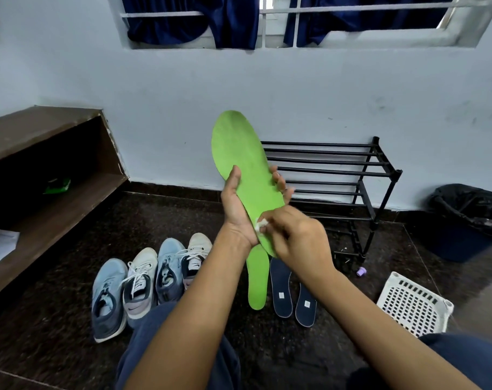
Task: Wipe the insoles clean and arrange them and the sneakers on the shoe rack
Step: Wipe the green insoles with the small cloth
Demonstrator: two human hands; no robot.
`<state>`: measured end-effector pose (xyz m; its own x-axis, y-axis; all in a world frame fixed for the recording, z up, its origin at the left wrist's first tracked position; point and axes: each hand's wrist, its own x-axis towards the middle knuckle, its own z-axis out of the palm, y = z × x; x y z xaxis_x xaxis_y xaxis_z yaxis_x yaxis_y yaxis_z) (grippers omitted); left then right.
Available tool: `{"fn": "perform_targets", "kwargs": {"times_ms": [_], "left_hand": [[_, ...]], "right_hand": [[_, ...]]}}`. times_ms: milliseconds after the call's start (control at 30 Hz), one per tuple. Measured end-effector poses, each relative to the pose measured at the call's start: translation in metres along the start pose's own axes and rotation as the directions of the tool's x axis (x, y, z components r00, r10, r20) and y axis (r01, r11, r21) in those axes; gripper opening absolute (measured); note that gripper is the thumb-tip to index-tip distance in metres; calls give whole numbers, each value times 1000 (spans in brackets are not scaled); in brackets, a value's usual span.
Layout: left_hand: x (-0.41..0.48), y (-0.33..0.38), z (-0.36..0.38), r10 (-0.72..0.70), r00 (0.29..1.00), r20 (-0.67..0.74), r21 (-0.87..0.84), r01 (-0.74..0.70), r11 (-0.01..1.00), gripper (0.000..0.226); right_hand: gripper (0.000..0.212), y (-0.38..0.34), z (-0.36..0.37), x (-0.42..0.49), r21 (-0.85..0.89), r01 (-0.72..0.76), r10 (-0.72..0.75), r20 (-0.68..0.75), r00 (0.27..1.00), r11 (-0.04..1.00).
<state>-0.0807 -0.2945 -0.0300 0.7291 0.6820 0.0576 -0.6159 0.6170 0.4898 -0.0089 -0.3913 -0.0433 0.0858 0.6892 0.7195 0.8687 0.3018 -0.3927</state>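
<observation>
Hands (236,209) (298,237) gripping insole (245,164), wipe (260,225), dark floor (56,347), pale wall (183,94)

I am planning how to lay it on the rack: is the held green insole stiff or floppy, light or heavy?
Probably fairly stiff: the held green insole stands up above the left hand without drooping. Likely light: that one hand holds it by its edges.

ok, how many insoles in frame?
4: green insole in the left hand, second green insole on the floor under it, two navy insoles on the floor right of that. More could hide inside the sneakers.
</observation>
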Motion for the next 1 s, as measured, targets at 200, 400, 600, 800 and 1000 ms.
{"fn": "perform_targets", "kwargs": {"times_ms": [200,400,600,800,1000], "left_hand": [[0,-21,15,-34,995,-96,163,50,985,49],[2,-9,12,-25,999,-22,100,27,995,52],[10,9,-4,24,996,88,122,-35,992,65],[9,5,0,15,991,134,165,-37,986,69],[7,-16,13,-26,995,101,203,5,979,70]], "right_hand": [[15,10,-3,29,-198,-120,87,-166,982,973],[16,8,5,27,-10,-82,81,-92,992,997],[14,10,6,2,80,-162,148,152,977,984],[16,11,2,-3,-44,-97,99,42,994,994],[12,22,-1,14,-263,-124,70,-204,976,957]]}}
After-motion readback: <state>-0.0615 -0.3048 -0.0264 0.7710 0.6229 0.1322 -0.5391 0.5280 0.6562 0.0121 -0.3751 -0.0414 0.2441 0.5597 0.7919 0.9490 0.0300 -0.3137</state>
